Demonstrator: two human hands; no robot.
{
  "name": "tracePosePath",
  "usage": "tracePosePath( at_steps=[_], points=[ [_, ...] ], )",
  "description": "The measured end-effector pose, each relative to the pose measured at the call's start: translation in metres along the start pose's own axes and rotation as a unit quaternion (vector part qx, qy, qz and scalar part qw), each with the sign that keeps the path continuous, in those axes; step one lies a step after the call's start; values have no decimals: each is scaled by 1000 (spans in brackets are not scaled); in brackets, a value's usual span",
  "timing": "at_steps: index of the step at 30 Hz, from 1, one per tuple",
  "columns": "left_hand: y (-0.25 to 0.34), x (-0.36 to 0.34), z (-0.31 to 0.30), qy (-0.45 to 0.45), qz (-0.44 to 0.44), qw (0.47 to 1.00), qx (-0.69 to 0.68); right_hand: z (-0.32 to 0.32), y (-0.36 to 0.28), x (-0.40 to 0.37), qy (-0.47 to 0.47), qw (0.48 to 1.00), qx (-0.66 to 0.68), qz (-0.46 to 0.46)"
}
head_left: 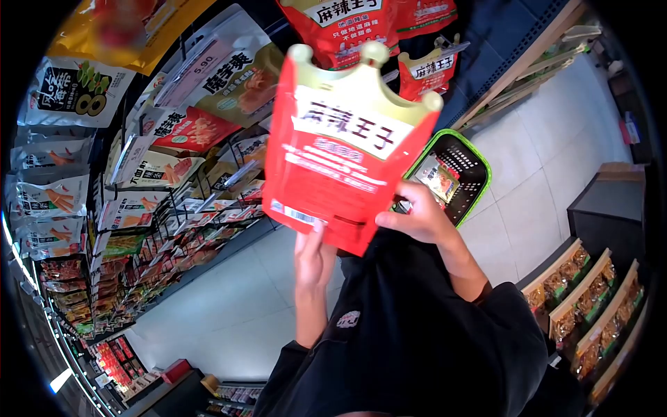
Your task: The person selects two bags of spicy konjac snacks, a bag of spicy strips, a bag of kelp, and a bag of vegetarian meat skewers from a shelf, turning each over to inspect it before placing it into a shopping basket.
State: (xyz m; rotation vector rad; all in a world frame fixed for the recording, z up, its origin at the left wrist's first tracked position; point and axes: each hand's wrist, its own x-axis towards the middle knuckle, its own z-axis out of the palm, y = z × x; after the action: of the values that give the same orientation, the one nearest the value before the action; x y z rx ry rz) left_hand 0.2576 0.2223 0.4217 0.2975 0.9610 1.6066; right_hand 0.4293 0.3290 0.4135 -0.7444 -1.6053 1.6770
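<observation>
A large red snack bag (326,194) with a pale gold crown-shaped top is held up in front of me, its printed face and barcode towards the camera. My left hand (314,260) grips its bottom edge, thumb in front and the other fingers mostly hidden behind. At the lower right edge of the bag, my right hand (420,215) pinches it between thumb and fingers. Similar red crown-topped bags (427,73) hang on the rack just beyond it. Behind my right hand is a black shopping basket (479,167) with a green rim, holding a small snack packet (439,182).
On the left, a tall shelf rack carries several hanging snack bags (52,198) and price tags (196,69) on protruding hooks. Wooden tiered shelves (573,295) with packaged goods stand at the right. Pale floor tiles (517,163) run between the displays.
</observation>
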Motion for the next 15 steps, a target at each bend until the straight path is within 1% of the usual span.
tracePosePath(
  at_steps=[1, 3, 6, 9, 12, 15],
  points=[
    [-10, -2, -12, -4, -41, 999, 2, 5, 3, -3, 10, 999, 36, 9],
    [-22, -6, -12, -15, -63, 998, 23, 13, 0, -1, 76, 977, 201, -6],
    [-20, -5, -12, -72, -77, 989, 103, -5, 0, -3, 17, 971, 225, 77],
    [-18, -3, -13, -96, -78, 981, 150, -10, 1, -5, 21, 973, 219, 67],
    [-17, -3, -9, -99, -87, 975, 176, -13, 3, -6, 16, 974, 220, 59],
    [-19, -3, -5, -117, -99, 977, 150, -15, 3, -6, 14, 972, 229, 57]
  ],
)
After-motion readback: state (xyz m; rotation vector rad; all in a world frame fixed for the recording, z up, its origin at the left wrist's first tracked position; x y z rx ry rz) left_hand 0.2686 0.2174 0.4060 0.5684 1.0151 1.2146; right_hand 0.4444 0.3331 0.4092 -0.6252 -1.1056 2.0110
